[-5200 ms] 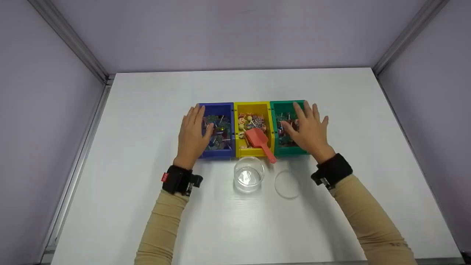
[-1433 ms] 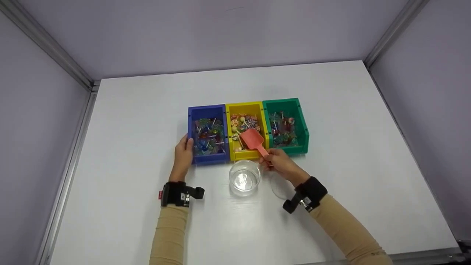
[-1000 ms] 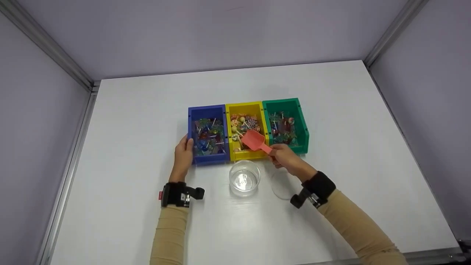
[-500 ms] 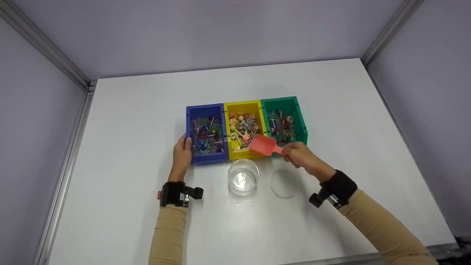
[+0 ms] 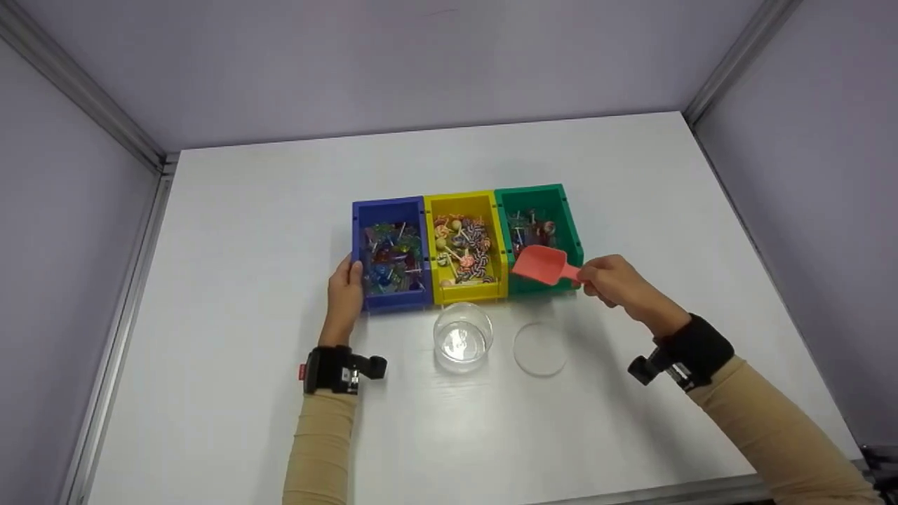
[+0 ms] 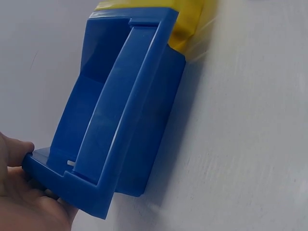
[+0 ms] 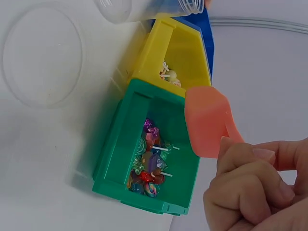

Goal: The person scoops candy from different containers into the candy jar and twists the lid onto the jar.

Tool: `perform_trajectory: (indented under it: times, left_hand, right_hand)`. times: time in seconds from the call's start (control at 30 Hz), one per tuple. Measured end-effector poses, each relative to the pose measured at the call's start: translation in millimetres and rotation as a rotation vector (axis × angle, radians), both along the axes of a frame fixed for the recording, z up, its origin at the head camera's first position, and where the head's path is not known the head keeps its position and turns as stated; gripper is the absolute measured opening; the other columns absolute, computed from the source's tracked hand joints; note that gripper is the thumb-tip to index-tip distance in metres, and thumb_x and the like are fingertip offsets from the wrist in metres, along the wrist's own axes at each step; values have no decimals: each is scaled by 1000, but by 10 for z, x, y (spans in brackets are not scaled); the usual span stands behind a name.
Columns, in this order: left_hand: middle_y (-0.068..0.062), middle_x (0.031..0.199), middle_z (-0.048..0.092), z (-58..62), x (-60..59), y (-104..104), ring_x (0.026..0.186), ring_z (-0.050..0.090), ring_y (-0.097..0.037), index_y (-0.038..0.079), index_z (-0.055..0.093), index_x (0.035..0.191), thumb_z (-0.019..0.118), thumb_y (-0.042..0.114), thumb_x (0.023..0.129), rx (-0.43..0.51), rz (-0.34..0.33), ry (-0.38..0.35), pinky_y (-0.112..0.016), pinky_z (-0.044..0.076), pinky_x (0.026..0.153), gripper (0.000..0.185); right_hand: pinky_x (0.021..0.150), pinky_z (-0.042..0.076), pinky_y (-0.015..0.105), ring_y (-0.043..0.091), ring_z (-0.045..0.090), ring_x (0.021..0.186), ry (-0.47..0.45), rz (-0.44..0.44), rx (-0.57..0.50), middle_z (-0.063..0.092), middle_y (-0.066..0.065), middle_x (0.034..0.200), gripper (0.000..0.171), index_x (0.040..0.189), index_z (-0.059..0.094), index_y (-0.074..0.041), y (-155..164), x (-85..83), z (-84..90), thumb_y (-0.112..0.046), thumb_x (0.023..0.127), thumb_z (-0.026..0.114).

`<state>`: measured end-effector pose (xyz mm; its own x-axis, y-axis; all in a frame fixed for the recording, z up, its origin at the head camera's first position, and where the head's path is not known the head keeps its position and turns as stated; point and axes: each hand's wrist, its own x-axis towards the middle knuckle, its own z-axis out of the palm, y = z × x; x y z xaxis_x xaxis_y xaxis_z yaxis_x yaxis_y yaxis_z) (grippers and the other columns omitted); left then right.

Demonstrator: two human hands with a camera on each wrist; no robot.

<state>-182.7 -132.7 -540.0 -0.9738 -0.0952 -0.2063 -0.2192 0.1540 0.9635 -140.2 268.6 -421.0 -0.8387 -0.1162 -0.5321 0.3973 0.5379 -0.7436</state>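
Pinched at its handle between curled fingers, the coral-red plastic scoop point(image 5: 539, 264) is held by the right hand point(image 5: 617, 282) above the green plastic bin point(image 5: 570, 224), centre of the head view. Half a second ago the scoop hung over the yellow plastic bin point(image 5: 463, 203); it has shifted right and carries no candy. The left hand point(image 5: 344, 298) grips the blue plastic bin point(image 5: 388, 208) at its near-left corner. A clear glass jar point(image 5: 461, 341) stands below the yellow bin, its round clear lid point(image 5: 539, 349) beside it.

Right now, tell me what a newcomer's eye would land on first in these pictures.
Three bright bins in a row mid-table: the blue bin, yellow bin and green bin, each holding wrapped lollipops. The right hand holds a coral scoop above the green bin's near end, while the left hand grips the blue bin's outer corner. In front stand a clear jar and its lid.
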Motion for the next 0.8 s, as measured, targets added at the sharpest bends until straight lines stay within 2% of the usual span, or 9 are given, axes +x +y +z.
perform_trajectory:
  times: [0.27, 0.5, 0.6, 0.8]
  left_hand:
    - [-19, 155, 35, -2, -3, -15, 148, 30, -31, -1, 29, 150, 32, 20, 107, -11, -18, -29, -43, 26, 124, 48]
    - [-19, 155, 36, -28, 3, -3, 147, 31, -31, -1, 30, 149, 33, 21, 106, -15, -13, -10, -42, 27, 124, 48]
    - [-19, 155, 36, -34, 4, -6, 147, 31, -31, -1, 31, 149, 33, 21, 106, -22, -2, -5, -42, 27, 124, 48]
    - [-20, 155, 36, -27, 9, -5, 147, 31, -31, -2, 31, 149, 34, 21, 106, -37, 2, -1, -43, 27, 124, 48]
  right_hand:
    - [46, 28, 21, 6, 32, 47, 21, 27, 95, 42, -8, 57, 29, 101, 59, 11, 30, -93, -9, -11, 91, 43]
    - [47, 31, 21, 7, 35, 50, 11, 43, 209, 46, -5, 63, 32, 106, 62, 12, 36, -213, -15, -12, 90, 48]
    - [47, 31, 21, 7, 34, 50, 0, 48, 248, 46, -5, 62, 30, 102, 63, 10, 31, -279, -5, -12, 89, 49]
    - [45, 32, 22, 8, 36, 49, 9, 75, 346, 47, -5, 60, 21, 79, 61, 1, -20, -378, 27, -15, 86, 51]
